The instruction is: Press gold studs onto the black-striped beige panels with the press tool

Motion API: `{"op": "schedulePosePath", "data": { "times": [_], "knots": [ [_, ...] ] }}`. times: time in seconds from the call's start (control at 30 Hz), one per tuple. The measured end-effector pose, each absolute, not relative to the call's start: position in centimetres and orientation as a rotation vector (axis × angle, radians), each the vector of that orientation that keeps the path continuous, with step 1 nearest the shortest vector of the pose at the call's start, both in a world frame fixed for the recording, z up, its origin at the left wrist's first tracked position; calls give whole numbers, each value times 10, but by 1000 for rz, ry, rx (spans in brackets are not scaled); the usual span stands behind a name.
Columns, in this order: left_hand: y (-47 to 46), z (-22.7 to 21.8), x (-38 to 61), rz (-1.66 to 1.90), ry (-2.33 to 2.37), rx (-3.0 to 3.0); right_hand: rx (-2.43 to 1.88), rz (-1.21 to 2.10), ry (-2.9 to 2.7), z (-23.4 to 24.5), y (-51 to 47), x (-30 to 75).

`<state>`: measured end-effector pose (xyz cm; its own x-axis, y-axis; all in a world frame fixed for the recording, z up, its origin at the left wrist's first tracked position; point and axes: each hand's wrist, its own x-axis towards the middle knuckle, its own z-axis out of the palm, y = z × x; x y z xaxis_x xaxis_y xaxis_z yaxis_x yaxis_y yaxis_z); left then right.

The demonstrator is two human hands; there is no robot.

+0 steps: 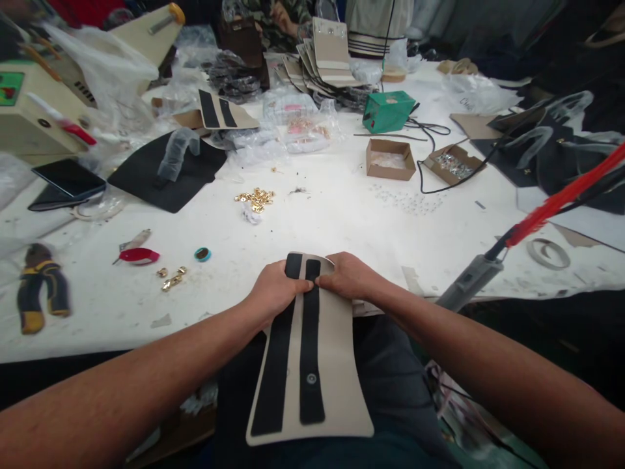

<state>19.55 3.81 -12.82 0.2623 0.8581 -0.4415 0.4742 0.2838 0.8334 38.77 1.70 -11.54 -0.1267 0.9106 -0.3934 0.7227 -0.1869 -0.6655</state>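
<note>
A beige panel point(336, 365) with two black strips lies over my lap, its far end at the table's front edge. One strip point(311, 339) carries a round metal snap point(311, 378) near its close end. My left hand point(277, 290) grips the panel's far left edge, its thumb pressed on the strip. Opposite it, my right hand point(346, 277) holds the far right edge, thumb tip beside the left thumb. Fingers of both hands are partly hidden behind the panel.
On the white table point(332, 215) lie gold-coloured fittings point(256, 198), pliers point(41, 290), a red-handled tool point(139, 255), a cardboard box point(390, 159) and a green box point(388, 109). A grey tool with a red cord point(471, 280) slants up at the right. Beige panels point(332, 52) are stacked at the back.
</note>
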Motion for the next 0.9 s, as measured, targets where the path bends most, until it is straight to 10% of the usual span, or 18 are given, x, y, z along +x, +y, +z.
{"op": "schedulePosePath", "data": {
  "times": [0.9],
  "knots": [
    [38, -166, 172, 717, 1084, 2427, -1969, 1090, -1780, -120, 26, 392]
  ]
}}
